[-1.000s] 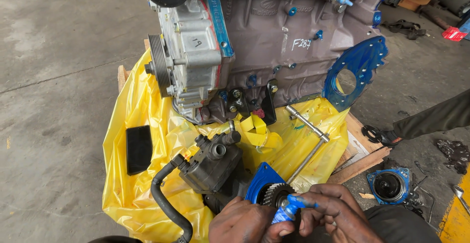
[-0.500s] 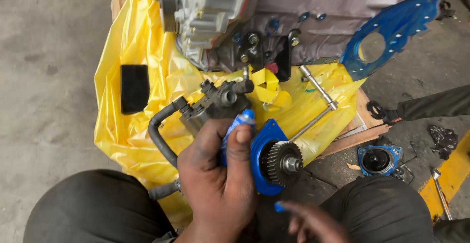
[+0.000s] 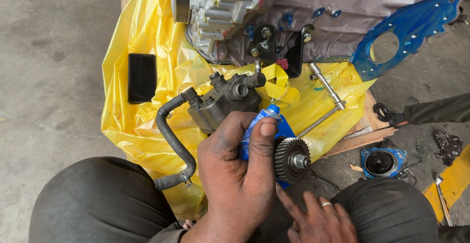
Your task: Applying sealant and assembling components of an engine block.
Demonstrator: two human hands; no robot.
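The left hand (image 3: 240, 174) is up front and centre, its fingers (image 3: 267, 140) wrapped tight around a blue tube (image 3: 254, 128), thumb pressed along the side and the tube's tip poking out at the top. Right against that grip sits a blue-flanged part carrying a dark toothed gear (image 3: 291, 159), its bright shaft end facing outward to the right. I cannot tell whether the hand also bears the gear part or just rests beside it.

Down below, the right hand (image 3: 320, 218) lies flat with its fingers spread and loose, holding nothing, a ring on one finger, one fingertip reaching up just under the gear. Both hands hover between the person's dark-trousered knees.

Just behind the tube sits a dark grey pump body (image 3: 223, 101) with round ports, and a black rubber hose (image 3: 171, 140) curls from it down to the left, a clamp near its lower end. All of this rests on a yellow plastic sheet (image 3: 142, 120), and a black rectangular block (image 3: 142, 78) lies on the sheet's left side. A long metal T-handle wrench (image 3: 328, 93) lies across the sheet to the right.

At the top looms a large engine block (image 3: 303, 17) with a blue plate (image 3: 406, 27) bolted at its right end. Lower right, on the concrete floor (image 3: 49, 76), a small blue round-centred housing (image 3: 382, 162) sits well apart.
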